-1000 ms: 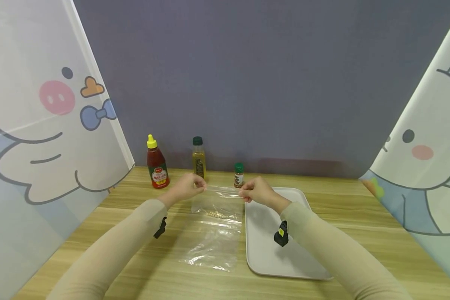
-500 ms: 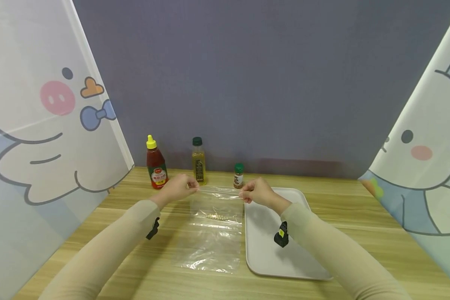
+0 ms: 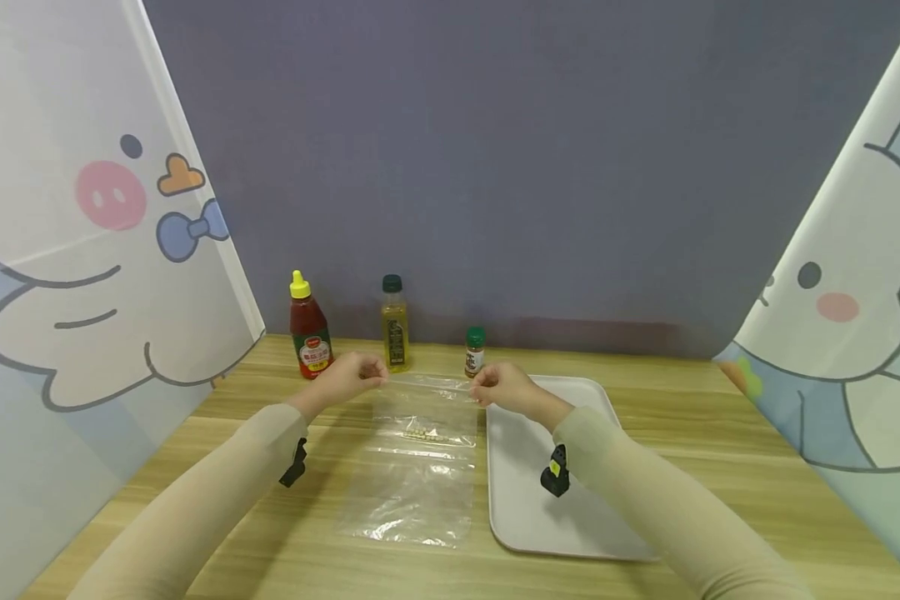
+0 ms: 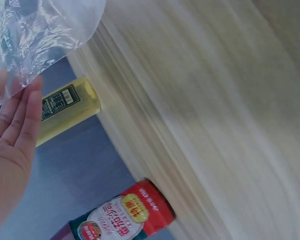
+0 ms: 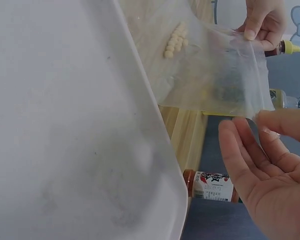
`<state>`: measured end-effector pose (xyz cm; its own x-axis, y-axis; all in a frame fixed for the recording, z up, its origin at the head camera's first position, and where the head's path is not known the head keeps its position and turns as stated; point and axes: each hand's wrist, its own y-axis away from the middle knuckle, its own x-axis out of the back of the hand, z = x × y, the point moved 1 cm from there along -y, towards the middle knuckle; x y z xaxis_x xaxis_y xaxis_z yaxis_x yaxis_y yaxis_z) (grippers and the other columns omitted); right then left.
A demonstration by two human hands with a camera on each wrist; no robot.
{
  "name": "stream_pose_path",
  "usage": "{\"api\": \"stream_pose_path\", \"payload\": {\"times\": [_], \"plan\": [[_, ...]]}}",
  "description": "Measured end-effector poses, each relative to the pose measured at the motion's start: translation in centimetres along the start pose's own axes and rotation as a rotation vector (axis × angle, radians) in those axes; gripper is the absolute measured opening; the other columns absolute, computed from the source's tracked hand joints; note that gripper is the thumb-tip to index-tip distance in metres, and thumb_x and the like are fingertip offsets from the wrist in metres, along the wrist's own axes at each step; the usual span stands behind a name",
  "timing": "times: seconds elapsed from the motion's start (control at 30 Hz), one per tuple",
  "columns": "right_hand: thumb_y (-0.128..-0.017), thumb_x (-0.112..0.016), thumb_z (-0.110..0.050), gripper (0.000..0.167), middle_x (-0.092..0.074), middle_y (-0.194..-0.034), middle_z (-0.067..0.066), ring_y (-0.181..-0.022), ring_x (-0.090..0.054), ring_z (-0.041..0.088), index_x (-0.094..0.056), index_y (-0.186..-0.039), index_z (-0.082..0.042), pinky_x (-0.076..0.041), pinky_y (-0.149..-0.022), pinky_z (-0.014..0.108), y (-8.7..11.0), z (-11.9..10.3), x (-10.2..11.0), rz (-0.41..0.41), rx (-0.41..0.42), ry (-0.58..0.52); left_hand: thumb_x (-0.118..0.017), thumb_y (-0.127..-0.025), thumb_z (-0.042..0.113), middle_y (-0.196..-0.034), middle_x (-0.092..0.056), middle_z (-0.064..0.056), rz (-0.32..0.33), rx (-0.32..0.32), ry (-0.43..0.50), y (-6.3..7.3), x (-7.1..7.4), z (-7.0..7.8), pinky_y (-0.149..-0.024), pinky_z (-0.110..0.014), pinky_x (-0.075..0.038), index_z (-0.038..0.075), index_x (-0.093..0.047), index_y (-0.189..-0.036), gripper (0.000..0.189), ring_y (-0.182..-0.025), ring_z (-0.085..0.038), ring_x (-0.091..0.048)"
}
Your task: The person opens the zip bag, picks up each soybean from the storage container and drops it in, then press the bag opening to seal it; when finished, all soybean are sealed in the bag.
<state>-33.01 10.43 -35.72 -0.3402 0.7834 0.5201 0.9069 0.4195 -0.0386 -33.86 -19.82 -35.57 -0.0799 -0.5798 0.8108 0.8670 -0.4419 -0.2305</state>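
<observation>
A clear zip-top bag (image 3: 423,400) hangs between my two hands, its zip strip stretched along the top. Small pale round pellets (image 3: 426,435) lie along its bottom in the head view; the right wrist view shows them clustered (image 5: 176,40). My left hand (image 3: 347,379) pinches the left top corner between thumb and fingertips. At the right top corner, my right hand (image 3: 508,388) pinches the zip edge with thumb and index finger. More clear plastic (image 3: 412,496) lies flat on the table, just in front of the hanging bag.
Along the back stand a ketchup bottle (image 3: 311,337) with a yellow cap, an oil bottle (image 3: 394,325) and a small green-capped spice jar (image 3: 475,352). A white tray (image 3: 517,500) lies under my right forearm. A grey partition (image 3: 450,167) rises behind the wooden table (image 3: 690,433).
My left hand has slid outward to the left along the bag's top, and the zip strip shows wider between the hands. The right hand keeps its pinch; the head view has shifted slightly.
</observation>
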Motion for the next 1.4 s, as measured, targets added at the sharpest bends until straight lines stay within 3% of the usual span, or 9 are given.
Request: {"api": "stream_pose_path", "payload": {"times": [0.17, 0.3, 0.43, 0.53, 0.7, 0.87, 1.03, 1.17, 1.4], "plan": [[-0.090, -0.058, 0.005, 0.015, -0.067, -0.086, 0.016, -0.085, -0.071, 0.035, -0.058, -0.103, 0.012, -0.062, -0.077, 0.041, -0.4, 0.1, -0.5, -0.024, -0.029, -0.108, -0.067, -0.088, 0.003, -0.092, -0.071, -0.009, -0.010, 0.025, 0.075, 0.2, 0.0, -0.3, -0.078, -0.033, -0.057, 0.001, -0.065, -0.099, 0.011, -0.086, -0.017, -0.065], [-0.088, -0.060, 0.005, 0.023, -0.064, -0.084, 0.010, -0.079, -0.070, 0.027, -0.057, -0.111, 0.010, -0.062, -0.078, 0.041, -0.8, 0.0, -0.8, -0.013, -0.026, -0.136, -0.068, -0.087, -0.001, -0.092, -0.070, -0.010, -0.002, 0.046, 0.102, 0.3, -0.1, -0.3, -0.077, -0.032, -0.057, -0.001, -0.064, -0.103, 0.016, -0.086, -0.018, -0.065], [-0.088, -0.063, 0.005, 0.037, -0.063, -0.090, 0.010, -0.079, -0.065, 0.015, -0.056, -0.124, 0.005, -0.062, -0.075, 0.036, -1.2, 0.0, -1.0, -0.003, -0.009, -0.136, -0.067, -0.086, -0.003, -0.090, -0.070, -0.011, 0.025, 0.018, 0.078, 0.2, -0.1, -0.4, -0.075, -0.033, -0.057, 0.001, -0.064, -0.104, 0.018, -0.084, -0.020, -0.065], [-0.086, -0.064, 0.008, 0.043, -0.063, -0.102, 0.015, -0.081, -0.062, 0.014, -0.059, -0.127, -0.002, -0.062, -0.070, 0.030, -1.7, 0.1, -1.4, 0.012, -0.012, -0.119, -0.067, -0.086, -0.005, -0.094, -0.069, -0.012, 0.056, -0.011, 0.038, 0.0, -0.2, -0.5, -0.077, -0.035, -0.057, 0.002, -0.065, -0.107, 0.022, -0.086, -0.023, -0.065], [-0.081, -0.058, 0.017, 0.047, -0.061, -0.108, 0.019, -0.074, -0.062, 0.017, -0.063, -0.123, -0.005, -0.062, -0.065, 0.032, -2.6, 0.2, -1.9, 0.019, -0.025, -0.078, -0.065, -0.084, -0.010, -0.102, -0.068, -0.015, 0.066, -0.023, 0.032, -0.8, -0.7, -1.0, -0.081, -0.039, -0.057, 0.003, -0.065, -0.108, 0.027, -0.091, -0.029, -0.064], [-0.076, -0.055, 0.020, 0.050, -0.062, -0.114, 0.019, -0.061, -0.059, 0.017, -0.065, -0.119, -0.003, -0.060, -0.057, 0.030, -3.3, 0.7, -2.3, 0.028, -0.062, -0.038, -0.065, -0.080, -0.012, -0.107, -0.063, -0.017, -0.026, 0.023, 0.044, -1.5, -1.4, -1.9, -0.077, -0.035, -0.058, 0.005, -0.063, -0.114, 0.038, -0.093, -0.029, -0.062], [-0.074, -0.053, 0.022, 0.055, -0.057, -0.122, 0.022, -0.074, -0.061, 0.019, -0.064, -0.122, -0.002, -0.061, -0.060, 0.028, -4.2, 1.5, -2.8, 0.010, -0.121, -0.046, -0.072, -0.076, -0.007, -0.114, -0.059, -0.018, -0.137, 0.090, 0.058, -1.8, -1.8, -2.7, -0.078, -0.035, -0.058, 0.006, -0.059, -0.125, 0.052, -0.096, -0.028, -0.060], [-0.074, -0.052, 0.024, 0.057, -0.055, -0.126, 0.022, -0.080, -0.065, 0.025, -0.063, -0.124, -0.001, -0.062, -0.065, 0.031, -4.8, 2.1, -3.2, -0.015, -0.173, -0.065, -0.075, -0.074, -0.004, -0.111, -0.061, -0.016, -0.175, 0.127, 0.038, -2.0, -2.1, -3.1, -0.084, -0.038, -0.056, 0.007, -0.059, -0.127, 0.056, -0.098, -0.026, -0.059], [-0.076, -0.059, 0.023, 0.053, -0.057, -0.122, 0.021, -0.067, -0.062, 0.018, -0.062, -0.124, 0.000, -0.062, -0.063, 0.029, -5.4, 2.4, -3.7, -0.035, -0.215, -0.067, -0.074, -0.072, -0.011, -0.103, -0.061, -0.016, -0.192, 0.142, 0.053, -1.9, -2.4, -3.2, -0.083, -0.035, -0.056, -0.001, -0.059, -0.123, 0.054, -0.093, -0.025, -0.059]]}}
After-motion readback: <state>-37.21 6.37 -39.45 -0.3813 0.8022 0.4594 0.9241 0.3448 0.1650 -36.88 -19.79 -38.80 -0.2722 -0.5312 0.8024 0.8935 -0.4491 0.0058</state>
